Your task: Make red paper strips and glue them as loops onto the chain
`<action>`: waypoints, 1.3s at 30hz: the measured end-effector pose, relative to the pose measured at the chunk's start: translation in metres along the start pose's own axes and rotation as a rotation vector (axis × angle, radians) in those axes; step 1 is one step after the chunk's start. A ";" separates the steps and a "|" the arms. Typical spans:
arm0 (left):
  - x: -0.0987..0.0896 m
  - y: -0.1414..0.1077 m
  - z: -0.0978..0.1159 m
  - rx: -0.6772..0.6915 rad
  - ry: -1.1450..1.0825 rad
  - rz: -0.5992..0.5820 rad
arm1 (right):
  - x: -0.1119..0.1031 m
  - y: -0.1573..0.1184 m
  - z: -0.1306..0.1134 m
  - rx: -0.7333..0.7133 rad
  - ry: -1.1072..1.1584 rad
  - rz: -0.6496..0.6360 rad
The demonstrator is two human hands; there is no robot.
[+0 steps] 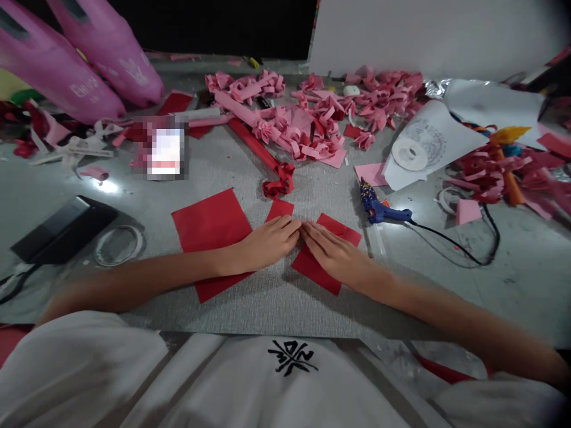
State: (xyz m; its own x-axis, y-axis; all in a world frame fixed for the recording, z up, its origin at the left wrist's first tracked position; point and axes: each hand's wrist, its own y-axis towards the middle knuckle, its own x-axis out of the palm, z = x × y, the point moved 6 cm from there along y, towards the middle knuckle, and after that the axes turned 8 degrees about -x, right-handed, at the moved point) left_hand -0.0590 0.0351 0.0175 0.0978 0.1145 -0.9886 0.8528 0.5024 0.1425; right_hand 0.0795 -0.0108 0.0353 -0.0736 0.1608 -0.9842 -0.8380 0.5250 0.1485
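Red paper (212, 220) lies on the bench (267, 312) in three flat pieces: a large sheet under the left forearm (178, 268), a small piece (282, 209) just beyond the left hand (270, 242), and another sheet (312, 272) under the right hand (341, 257). Both hands meet at the fingertips, left fingers bent, right fingers straight and together; whether they pinch anything I cannot tell. Two pink containers (91, 92) stand at the far left, their contents hidden. One tape roll (399, 153) rests on white paper (430, 128). One blue glue gun (386, 213) lies right of the hands, its cord (450, 242) looping away. One red paper tube (255, 145) with a curled end lies ahead, against a heap of pink paper curls (289, 125), too many to count. One black box (62, 229) and one clear ring (139, 241) lie at left.
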 end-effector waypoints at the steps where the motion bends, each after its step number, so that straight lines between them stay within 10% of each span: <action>1: 0.000 0.000 0.000 0.005 0.028 0.002 | 0.002 0.004 -0.004 -0.006 0.002 -0.005; 16: -0.008 -0.012 0.007 -0.085 0.090 0.065 | 0.015 -0.041 0.002 0.227 -0.056 -0.039; 23: 0.001 0.000 -0.015 -0.218 -0.230 0.101 | 0.002 -0.038 0.013 0.361 -0.111 -0.104; 39: 0.003 0.004 -0.027 -0.289 -0.423 0.159 | 0.016 -0.009 0.052 0.368 0.480 0.239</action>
State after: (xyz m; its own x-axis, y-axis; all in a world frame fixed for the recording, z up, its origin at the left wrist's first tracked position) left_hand -0.0689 0.0603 0.0162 0.4635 -0.1166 -0.8784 0.6401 0.7296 0.2409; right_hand 0.1141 0.0306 0.0233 -0.5395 -0.0379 -0.8411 -0.5348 0.7870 0.3076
